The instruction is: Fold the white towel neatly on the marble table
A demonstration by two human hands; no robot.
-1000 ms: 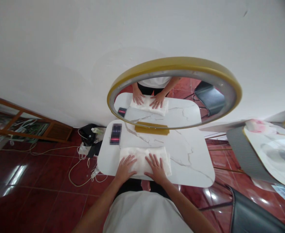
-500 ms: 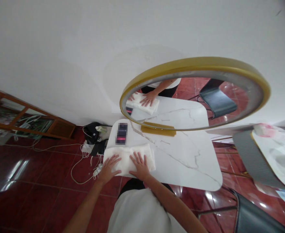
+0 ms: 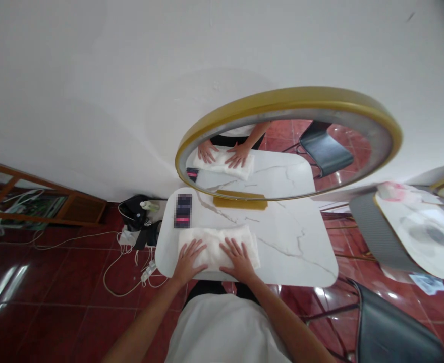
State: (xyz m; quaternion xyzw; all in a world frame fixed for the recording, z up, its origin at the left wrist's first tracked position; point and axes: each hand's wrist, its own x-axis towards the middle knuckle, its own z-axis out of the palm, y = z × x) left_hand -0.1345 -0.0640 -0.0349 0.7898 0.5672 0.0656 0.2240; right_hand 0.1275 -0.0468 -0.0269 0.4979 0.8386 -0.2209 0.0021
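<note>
A folded white towel point(image 3: 214, 247) lies along the near edge of a white marble-patterned table point(image 3: 293, 252). Flat on its left part rests my left hand point(image 3: 188, 260), fingers spread. My right hand point(image 3: 239, 258) presses on the right part, its fingers also spread. Bare cloth shows between the two hands. Behind the towel, on the table's left side, is a dark, pixelated rectangular object point(image 3: 183, 210) with a pink stripe.
A round gold-framed mirror point(image 3: 290, 96) stands on a gold base point(image 3: 240, 200) at the table's back. Cables and a power strip point(image 3: 149, 272) lie on the red floor at left. A dark chair point(image 3: 392, 322) is at right, beside another table point(image 3: 434, 227).
Both hands and the towel have shifted to the right along the table, away from its left edge. The camera view has also turned slightly.
</note>
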